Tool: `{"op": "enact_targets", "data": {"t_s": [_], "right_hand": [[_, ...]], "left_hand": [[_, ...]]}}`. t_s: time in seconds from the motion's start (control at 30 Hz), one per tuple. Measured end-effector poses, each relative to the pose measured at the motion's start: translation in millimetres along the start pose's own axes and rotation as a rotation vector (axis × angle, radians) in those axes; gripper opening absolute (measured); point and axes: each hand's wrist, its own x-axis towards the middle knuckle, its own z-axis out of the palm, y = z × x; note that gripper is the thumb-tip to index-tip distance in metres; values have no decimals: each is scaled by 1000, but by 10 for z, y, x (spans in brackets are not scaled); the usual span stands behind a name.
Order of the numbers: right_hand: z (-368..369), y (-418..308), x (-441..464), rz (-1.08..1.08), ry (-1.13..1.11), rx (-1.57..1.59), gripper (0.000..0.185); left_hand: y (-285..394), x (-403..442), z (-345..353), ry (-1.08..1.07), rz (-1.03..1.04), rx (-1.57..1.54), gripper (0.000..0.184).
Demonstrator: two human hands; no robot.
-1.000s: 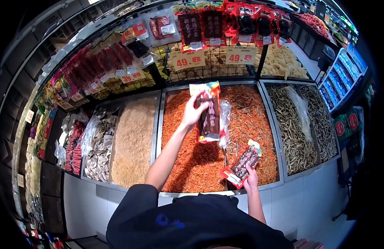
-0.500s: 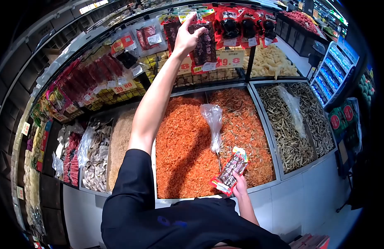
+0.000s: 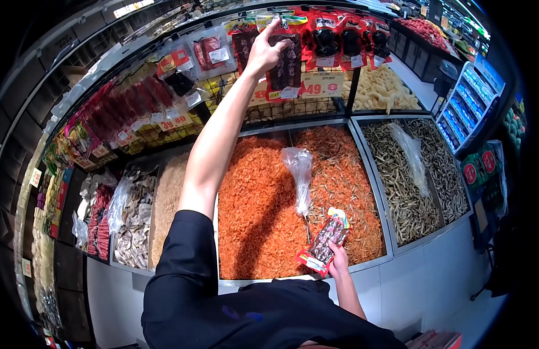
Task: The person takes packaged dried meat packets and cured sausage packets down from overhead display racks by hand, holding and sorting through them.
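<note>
My left hand [image 3: 266,51] reaches up to a row of hanging packs. Its index finger stretches to the top edge of a dark cured-meat pack [image 3: 286,64], and the thumb is spread apart across the front. The other fingers are partly hidden. Low over the orange dried shrimp, my right hand [image 3: 339,262] is closed on the lower right edge of a red-edged vacuum pack of sausages [image 3: 327,241]. That pack is tilted, its colourful top pointing up and to the right.
Bins of dried shrimp [image 3: 252,215] and small dried fish [image 3: 406,198] lie in front of me. A plastic bag [image 3: 298,168] covers a handle in the shrimp. Red packs [image 3: 325,41] hang on the wire rack, above price signs [image 3: 322,85]. At the right stands a blue display rack [image 3: 467,102].
The hanging pack under my left hand has shifted slightly, uncovering more of the price sign behind it. My left hand stays at its top. My right hand and its pack have barely moved.
</note>
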Motion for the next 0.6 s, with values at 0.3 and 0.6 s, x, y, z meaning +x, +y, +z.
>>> {"op": "enact_targets", "data": {"t_s": [0.3, 0.6], "right_hand": [[2, 13, -4, -9, -7, 11, 28], [-160, 172, -42, -24, 49, 29, 28]], "left_hand": [[-101, 53, 35, 24, 10, -27, 61], [-296, 168, 131, 44, -140, -69, 60]]}}
